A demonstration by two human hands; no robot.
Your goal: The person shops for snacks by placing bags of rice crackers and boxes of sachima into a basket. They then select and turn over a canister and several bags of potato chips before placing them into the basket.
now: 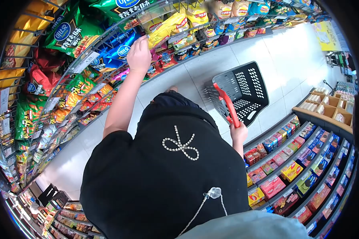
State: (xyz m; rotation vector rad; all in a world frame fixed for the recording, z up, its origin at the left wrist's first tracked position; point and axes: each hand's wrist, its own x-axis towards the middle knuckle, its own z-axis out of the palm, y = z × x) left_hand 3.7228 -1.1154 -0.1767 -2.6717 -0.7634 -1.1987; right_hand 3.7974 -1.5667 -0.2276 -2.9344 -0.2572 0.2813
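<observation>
Left hand (139, 55) rests on a blue chip bag (119, 51), its grip hidden from me. Right hand (238, 134) clasps the red handle (227, 104) of the basket (249, 81). I'd pinch the bag's top seam gently.

Black plastic shopping basket (249, 81): perforated walls and floor, solid rim, nothing inside. Hanging tilted over pale floor tiles (291, 59), open mouth turned toward camera. Red handle (226, 104) crossing near side, lower end gripped in right hand (239, 134)

Blue crisp bag (121, 49): glossy, round white-and-blue logo, upright behind wire rail (103, 38) of snack rack, green bags (73, 34) above, red and orange packs (95, 95) below. Left hand (139, 55) raised at bag's right edge, touching or just beside, unclear which
</observation>
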